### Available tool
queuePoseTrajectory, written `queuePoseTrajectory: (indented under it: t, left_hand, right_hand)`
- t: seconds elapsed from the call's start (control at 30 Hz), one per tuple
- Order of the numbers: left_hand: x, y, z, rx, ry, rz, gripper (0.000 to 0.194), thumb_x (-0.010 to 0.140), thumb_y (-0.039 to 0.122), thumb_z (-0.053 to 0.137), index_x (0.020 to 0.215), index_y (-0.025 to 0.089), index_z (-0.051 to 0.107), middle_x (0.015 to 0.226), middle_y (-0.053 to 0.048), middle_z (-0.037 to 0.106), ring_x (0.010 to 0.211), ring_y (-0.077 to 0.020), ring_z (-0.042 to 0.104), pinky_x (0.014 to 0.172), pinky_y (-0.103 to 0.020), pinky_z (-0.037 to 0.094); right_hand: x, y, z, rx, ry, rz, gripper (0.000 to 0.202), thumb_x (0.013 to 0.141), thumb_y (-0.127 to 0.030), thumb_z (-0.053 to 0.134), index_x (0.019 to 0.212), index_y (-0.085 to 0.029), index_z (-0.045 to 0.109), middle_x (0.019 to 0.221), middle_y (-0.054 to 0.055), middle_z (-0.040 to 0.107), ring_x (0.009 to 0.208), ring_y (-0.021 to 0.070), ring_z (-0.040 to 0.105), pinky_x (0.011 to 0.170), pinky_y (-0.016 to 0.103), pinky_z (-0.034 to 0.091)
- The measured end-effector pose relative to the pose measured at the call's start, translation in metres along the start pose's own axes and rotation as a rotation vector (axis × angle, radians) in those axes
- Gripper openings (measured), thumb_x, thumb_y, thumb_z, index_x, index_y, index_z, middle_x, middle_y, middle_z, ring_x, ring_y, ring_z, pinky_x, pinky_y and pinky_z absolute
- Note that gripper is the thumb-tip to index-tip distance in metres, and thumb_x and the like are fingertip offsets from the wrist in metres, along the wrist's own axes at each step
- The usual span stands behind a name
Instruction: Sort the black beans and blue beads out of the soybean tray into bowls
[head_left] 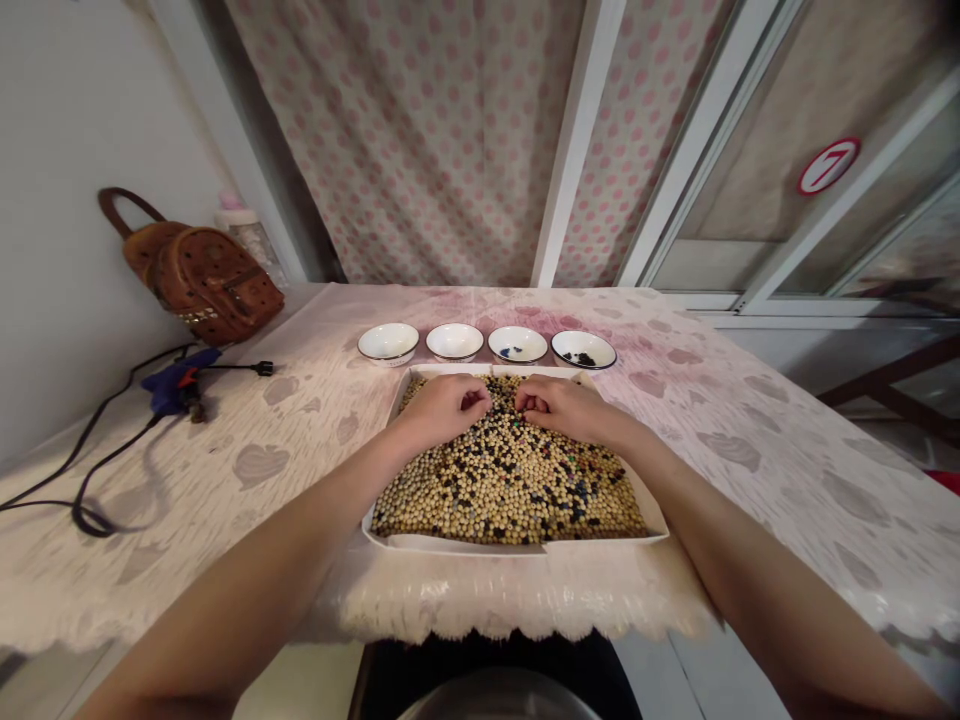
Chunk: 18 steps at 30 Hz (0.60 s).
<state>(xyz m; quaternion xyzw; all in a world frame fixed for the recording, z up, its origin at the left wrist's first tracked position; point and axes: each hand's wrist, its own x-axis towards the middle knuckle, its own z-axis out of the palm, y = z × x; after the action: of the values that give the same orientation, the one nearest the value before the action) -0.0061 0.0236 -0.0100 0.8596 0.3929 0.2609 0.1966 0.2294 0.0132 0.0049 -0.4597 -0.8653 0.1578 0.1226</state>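
Note:
A shallow white tray (651, 508) lies in front of me on the table, filled with pale beans mixed with dark and a few coloured ones (510, 480). My left hand (442, 405) rests on the beans at the far part of the tray, fingers curled down into them. My right hand (564, 405) lies beside it, fingertips pinched together among the beans. Whether either hand holds a bean is hidden. Behind the tray stand several small white bowls: two look empty (388, 342) (454, 341), one holds blue bits (517, 344), one holds dark bits (583, 349).
A lace-patterned cloth (750, 440) covers the table. At the left lie a blue glue gun (176, 385) with a black cord (90, 470) and a brown backpack (202, 275) against the wall. A dotted curtain (450, 130) hangs behind.

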Motion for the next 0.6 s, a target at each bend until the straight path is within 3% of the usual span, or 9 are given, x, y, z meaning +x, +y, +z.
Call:
queuePoseTrajectory:
  t: [0.33,0.6]
  left_hand:
    - [0.0,0.0,0.0,-0.002,-0.003,0.0,0.015,0.089,0.027,0.057,0.086,0.019,0.07,0.075,0.0,0.069,0.064,-0.0128,0.057,0.059,-0.025,0.037]
    - [0.0,0.0,0.0,-0.009,-0.002,0.006,0.013,0.088,0.025,0.058,0.085,0.019,0.07,0.077,0.001,0.07,0.065,-0.0124,0.058,0.06,-0.025,0.038]
  right_hand:
    - [0.001,0.026,0.006,0.226,0.055,0.058,0.011,0.083,-0.021,0.056,0.086,-0.019,0.066,0.073,0.001,0.065,0.065,0.0138,0.055,0.061,0.028,0.04]
    - [0.002,0.019,0.007,0.194,0.05,-0.013,0.017,0.082,-0.016,0.054,0.092,-0.019,0.067,0.08,0.003,0.067,0.069,0.0142,0.058,0.065,0.028,0.043]
